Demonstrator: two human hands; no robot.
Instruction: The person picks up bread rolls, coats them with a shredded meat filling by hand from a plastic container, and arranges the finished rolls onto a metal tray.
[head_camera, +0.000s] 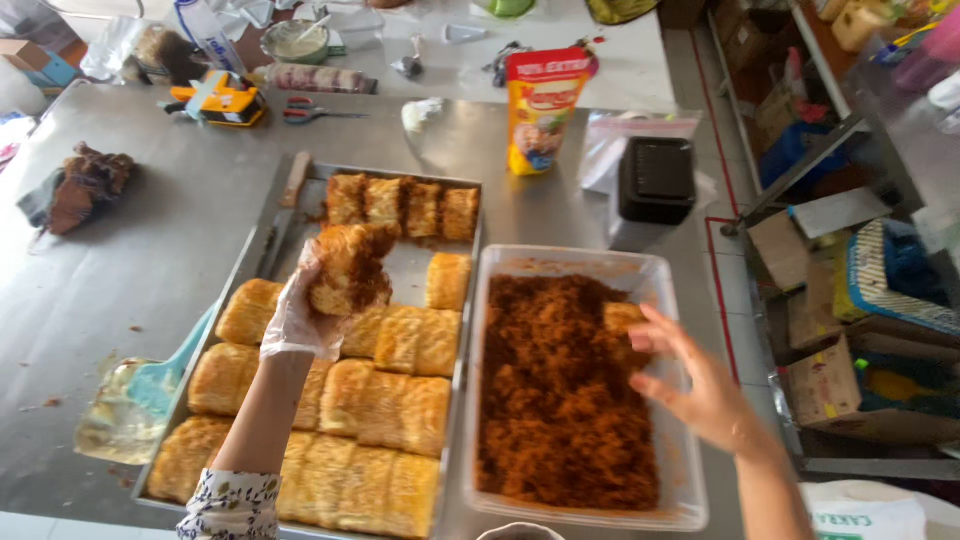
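Left hand (300, 320), in a thin clear glove, closed around a floss-coated bread roll (348, 268) lifted above the metal tray (258, 250); right hand (690, 385), bare, fingers spread open, resting on the near rim of the clear plastic tub (680, 300) of brown meat floss (560, 400), one roll (622, 316) lying in the floss just beyond its fingertips. Beneath the left hand: rows of plain golden rolls (390, 400); beyond it, four coated rolls (402, 205). Farther off on the table (130, 270): yellow-red pouch (540, 110), black box (657, 178), scissors (315, 112).
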